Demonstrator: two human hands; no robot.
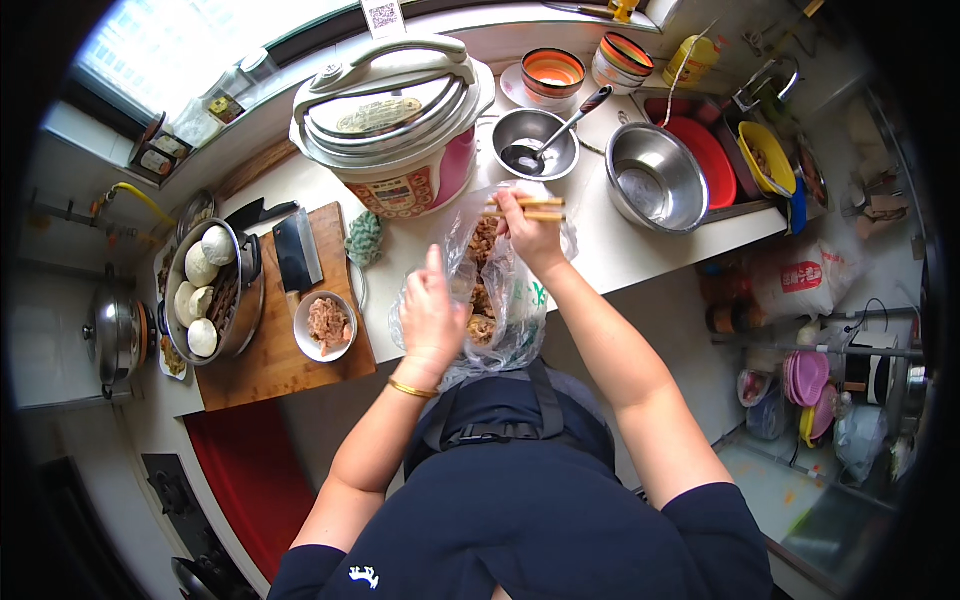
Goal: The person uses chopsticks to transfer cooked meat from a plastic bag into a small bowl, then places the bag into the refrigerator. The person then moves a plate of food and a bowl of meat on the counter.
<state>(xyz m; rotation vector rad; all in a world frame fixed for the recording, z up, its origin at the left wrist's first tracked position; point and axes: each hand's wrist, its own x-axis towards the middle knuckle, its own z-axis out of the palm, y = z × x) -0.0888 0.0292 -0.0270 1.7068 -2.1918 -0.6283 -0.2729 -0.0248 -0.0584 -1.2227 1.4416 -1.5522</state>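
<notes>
My right hand [529,232] grips a pair of wooden chopsticks [551,211] above a clear plastic bag [517,330] at the counter's front edge. Brown pieces of food, apparently cooked meat [482,244], lie in the bag. At the bag's left side is my left hand [433,315], blurred, its index finger stretched out and the others curled; whether they pinch the plastic is unclear. A white bowl of shredded meat [327,322] stands on the wooden cutting board [341,255] to the left, below a cleaver [297,251].
An electric pressure cooker [405,142] stands behind the bag, beside a steel bowl with a ladle [536,146]. Farther right, a larger steel basin [656,180] sits by the sink. A steamer pot [240,330] with pale buns occupies the left side.
</notes>
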